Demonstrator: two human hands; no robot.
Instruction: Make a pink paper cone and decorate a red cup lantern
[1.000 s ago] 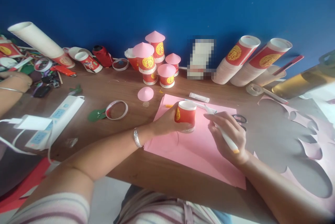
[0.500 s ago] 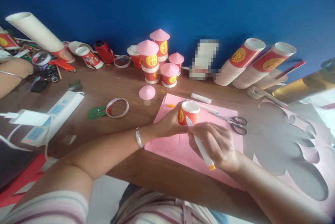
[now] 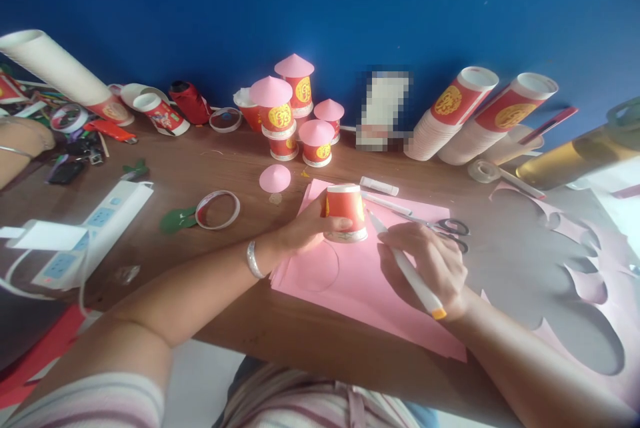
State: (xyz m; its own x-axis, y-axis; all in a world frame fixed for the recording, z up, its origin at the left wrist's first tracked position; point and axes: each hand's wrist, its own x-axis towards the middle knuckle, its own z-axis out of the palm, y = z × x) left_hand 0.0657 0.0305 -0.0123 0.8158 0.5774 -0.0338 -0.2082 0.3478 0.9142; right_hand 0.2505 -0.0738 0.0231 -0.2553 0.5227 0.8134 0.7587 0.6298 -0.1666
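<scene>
A red paper cup (image 3: 345, 207) is held by my left hand (image 3: 311, 225), with the thumb across its front and the white rim downward. My right hand (image 3: 427, 258) grips a white marker (image 3: 413, 281) with a yellow end; its tip points toward the cup's right side, a little apart from it. Both hands are above a stack of pink paper sheets (image 3: 360, 288), where a drawn circle shows on the top sheet. Partly behind my right hand lie scissors (image 3: 454, 227) with dark handles. A white glue stick (image 3: 379, 187) lies at the paper's far edge.
Several red cups with pink cone tops (image 3: 271, 105) stand behind, a loose pink cone (image 3: 275, 179) before them. Tall cup stacks (image 3: 450, 108) lean at the wall. A power strip (image 3: 95, 235) is left, pink paper offcuts (image 3: 595, 288) right. Another person's arm (image 3: 23, 148) shows far left.
My left hand has turned the cup over, so its open top no longer faces up. The marker in my right hand has moved right, away from the cup's front.
</scene>
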